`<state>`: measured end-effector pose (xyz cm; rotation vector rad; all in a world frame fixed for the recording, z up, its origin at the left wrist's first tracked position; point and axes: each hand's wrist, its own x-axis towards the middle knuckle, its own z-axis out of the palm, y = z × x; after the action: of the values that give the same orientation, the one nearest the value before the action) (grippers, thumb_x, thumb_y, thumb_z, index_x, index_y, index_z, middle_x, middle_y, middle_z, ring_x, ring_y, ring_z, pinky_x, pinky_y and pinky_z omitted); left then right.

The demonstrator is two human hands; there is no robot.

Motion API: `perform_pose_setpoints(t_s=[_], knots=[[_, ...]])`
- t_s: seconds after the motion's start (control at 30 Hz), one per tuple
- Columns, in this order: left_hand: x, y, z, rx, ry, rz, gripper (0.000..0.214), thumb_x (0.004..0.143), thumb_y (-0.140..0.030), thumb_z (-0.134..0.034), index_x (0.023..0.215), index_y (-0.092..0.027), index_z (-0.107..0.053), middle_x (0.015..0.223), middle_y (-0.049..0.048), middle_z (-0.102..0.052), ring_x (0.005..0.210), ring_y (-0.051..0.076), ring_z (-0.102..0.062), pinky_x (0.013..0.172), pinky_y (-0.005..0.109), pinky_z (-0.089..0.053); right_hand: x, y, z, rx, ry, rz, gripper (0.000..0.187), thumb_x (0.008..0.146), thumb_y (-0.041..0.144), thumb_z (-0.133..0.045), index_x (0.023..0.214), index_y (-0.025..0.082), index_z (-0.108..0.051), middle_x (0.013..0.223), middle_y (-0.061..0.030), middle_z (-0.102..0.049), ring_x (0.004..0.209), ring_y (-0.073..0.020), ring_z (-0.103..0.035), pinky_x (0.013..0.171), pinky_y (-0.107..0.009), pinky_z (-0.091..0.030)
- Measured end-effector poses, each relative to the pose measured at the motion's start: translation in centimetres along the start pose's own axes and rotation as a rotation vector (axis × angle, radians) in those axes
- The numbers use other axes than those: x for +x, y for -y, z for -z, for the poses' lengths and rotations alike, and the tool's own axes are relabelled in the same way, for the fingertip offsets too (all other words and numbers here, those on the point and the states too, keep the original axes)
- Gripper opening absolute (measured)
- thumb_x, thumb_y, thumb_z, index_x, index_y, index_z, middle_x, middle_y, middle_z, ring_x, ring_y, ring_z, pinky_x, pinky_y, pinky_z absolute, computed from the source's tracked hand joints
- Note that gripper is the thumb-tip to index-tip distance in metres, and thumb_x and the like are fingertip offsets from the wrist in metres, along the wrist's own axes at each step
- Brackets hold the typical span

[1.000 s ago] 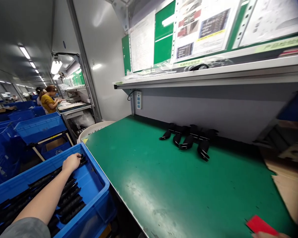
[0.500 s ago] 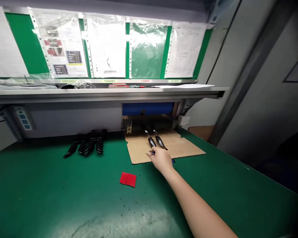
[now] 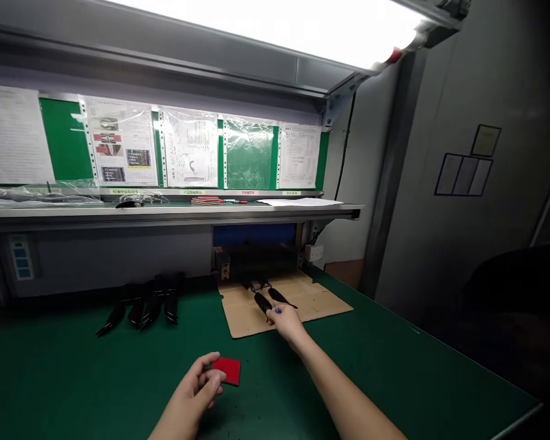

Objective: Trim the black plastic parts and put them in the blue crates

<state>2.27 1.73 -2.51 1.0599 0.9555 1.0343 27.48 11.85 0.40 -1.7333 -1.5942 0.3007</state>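
Note:
My left hand (image 3: 197, 386) reaches over the green bench top, fingers curled loosely around the near edge of a flat red square (image 3: 227, 370) lying on the mat. My right hand (image 3: 286, 320) stretches forward to the cardboard sheet (image 3: 284, 305), fingers pinched on a small blue item (image 3: 278, 311) beside two black elongated parts (image 3: 269, 300) that lie on the cardboard.
Several more black parts (image 3: 142, 305) lie in a row at the back left of the green mat (image 3: 73, 379). A shelf (image 3: 165, 212) with papers and pens runs above. Instruction sheets (image 3: 187, 150) hang on a green board. A grey wall stands right.
The view swung from the blue bin at the left to the bench. My right hand reached the cardboard, and my left hand has come in to the red square.

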Motion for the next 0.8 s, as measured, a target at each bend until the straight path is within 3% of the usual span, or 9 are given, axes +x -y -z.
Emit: perform_pose_setpoints(t_s=[0.07,0.13,0.27,0.33,0.4,0.57,0.7,0.8], knots=[[1.1,-0.1,-0.6,-0.213,-0.09,0.178,0.069,0.075,-0.062,-0.062,0.128,-0.021,-0.045,0.111,0.0153,-0.061,0.102,0.029,-0.056,0.082,0.038,-0.042,-3.3,0.9,-0.6,-0.075,0.053,0.034,0.011,0.092,0.02,-0.057,0.085,0.012,-0.06,0.076,-0.0019,-0.06,0.063,-0.0137,-0.057,0.058,-0.024,-0.046],[2.2,-0.6,-0.8,-0.433,-0.172,0.249,0.069,0.081,-0.064,-0.052,0.133,-0.021,-0.036,0.11,0.0174,-0.06,0.101,0.031,-0.058,0.081,0.042,-0.043,-7.2,2.3,-1.3,-0.132,0.098,0.127,0.007,0.086,0.011,-0.058,0.08,0.015,-0.06,0.077,-0.0041,-0.062,0.07,-0.0181,-0.059,0.06,-0.025,-0.042],[3.8,-1.6,0.1,-0.614,-0.309,0.059,0.039,0.095,-0.048,-0.033,0.126,-0.025,-0.039,0.088,0.0049,-0.059,0.072,0.016,-0.06,0.066,0.028,-0.047,-12.3,5.3,-2.4,-0.151,0.281,0.379,0.007,0.083,0.016,-0.061,0.082,0.022,-0.063,0.084,0.0,-0.066,0.08,-0.0188,-0.06,0.069,-0.024,-0.038],[3.6,-2.2,1.2,-0.669,-0.301,-0.033,0.027,0.096,-0.033,-0.036,0.119,-0.023,-0.046,0.073,-0.0009,-0.052,0.056,0.01,-0.052,0.058,0.023,-0.044,-11.9,5.7,-2.7,-0.149,0.367,0.427,0.005,0.081,0.026,-0.068,0.082,0.024,-0.063,0.084,0.002,-0.066,0.08,-0.0177,-0.06,0.069,-0.022,-0.039],[2.9,-2.7,2.6,-0.701,-0.225,-0.08,0.026,0.092,-0.024,-0.042,0.116,-0.02,-0.05,0.064,-0.0038,-0.044,0.048,0.008,-0.043,0.055,0.022,-0.043,-9.8,5.3,-2.8,-0.17,0.403,0.41,0.013,0.08,0.034,-0.07,0.085,0.024,-0.064,0.086,0.0013,-0.066,0.082,-0.0184,-0.06,0.069,-0.022,-0.039],[1.7,-2.4,5.7,-0.71,0.041,-0.083,0.036,0.092,-0.022,-0.046,0.128,-0.017,-0.046,0.064,-0.004,-0.044,0.046,0.007,-0.038,0.059,0.026,-0.043,-4.1,4.0,-3.8,-0.295,0.404,0.33,0.031,0.076,0.03,-0.073,0.103,0.019,-0.063,0.1,-0.0093,-0.062,0.097,-0.0288,-0.055,0.08,-0.033,-0.038],[2.6,0.1,7.2,-0.69,0.19,-0.029,0.044,0.094,-0.03,-0.043,0.135,-0.015,-0.041,0.057,-0.0055,-0.041,0.04,0.006,-0.034,0.053,0.025,-0.036,-4.3,4.7,-5.4,-0.27,0.451,0.424,0.041,0.07,0.04,-0.078,0.104,0.024,-0.063,0.1,-0.0069,-0.059,0.099,-0.0291,-0.052,0.084,-0.037,-0.037],[3.0,1.8,7.6,-0.689,0.247,0.027,0.045,0.094,-0.035,-0.044,0.135,-0.014,-0.042,0.054,-0.006,-0.042,0.037,0.005,-0.03,0.051,0.025,-0.031,-5.6,4.9,-6.3,-0.213,0.516,0.482,0.041,0.06,0.034,-0.086,0.094,0.026,-0.065,0.089,-0.0016,-0.06,0.091,-0.0258,-0.054,0.081,-0.035,-0.039]])
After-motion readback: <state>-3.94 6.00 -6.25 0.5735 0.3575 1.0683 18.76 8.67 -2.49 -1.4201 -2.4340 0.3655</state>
